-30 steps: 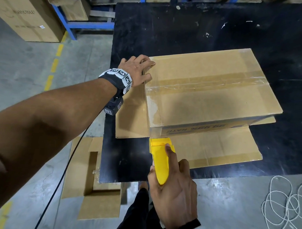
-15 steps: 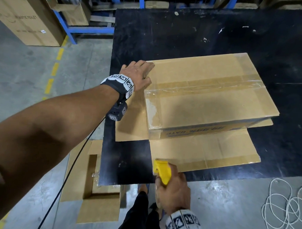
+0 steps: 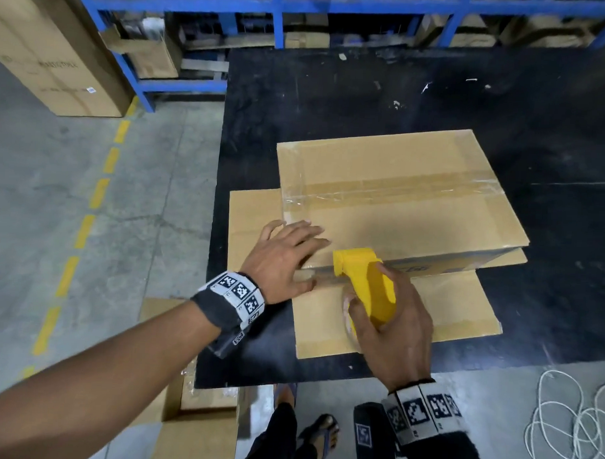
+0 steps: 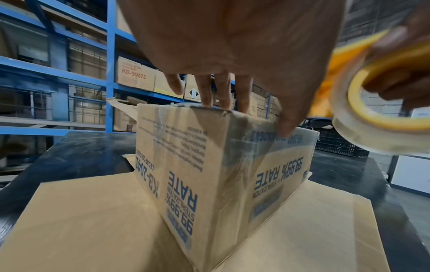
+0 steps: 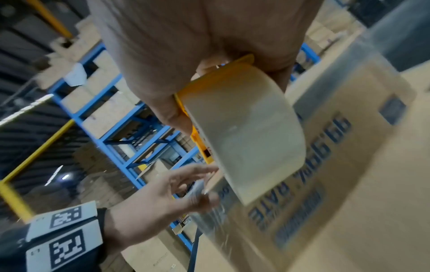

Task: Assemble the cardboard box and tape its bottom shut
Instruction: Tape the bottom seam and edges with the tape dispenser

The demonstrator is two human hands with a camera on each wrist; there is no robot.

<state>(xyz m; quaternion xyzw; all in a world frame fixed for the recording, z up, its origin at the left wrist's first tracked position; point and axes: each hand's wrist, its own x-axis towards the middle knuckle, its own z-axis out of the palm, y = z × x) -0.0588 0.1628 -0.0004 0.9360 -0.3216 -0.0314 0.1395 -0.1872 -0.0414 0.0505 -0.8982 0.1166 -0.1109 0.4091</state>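
The cardboard box (image 3: 398,205) stands upside down on the black table (image 3: 333,93), with clear tape along its top seam and down its left end. My left hand (image 3: 290,253) lies flat on the box's near left corner, fingers (image 4: 221,88) straight on the top and thumb on the near side. My right hand (image 3: 390,321) grips the yellow tape dispenser (image 3: 364,279), whose head meets the box's near top edge just right of my left hand. Its clear tape roll (image 5: 244,138) hangs against the printed side of the box (image 5: 349,165).
The box's open flaps (image 3: 394,311) lie flat on the table toward me and to the left. An open carton (image 3: 198,421) sits on the floor by the table corner, beside my sandalled foot (image 3: 318,432). A white cord coil (image 3: 568,427) lies at right. Blue racking (image 3: 233,7) stands behind.
My left hand slid from the box's far left corner to its near left corner. My right hand rose from below the table edge and brought the dispenser to the box's near top edge.
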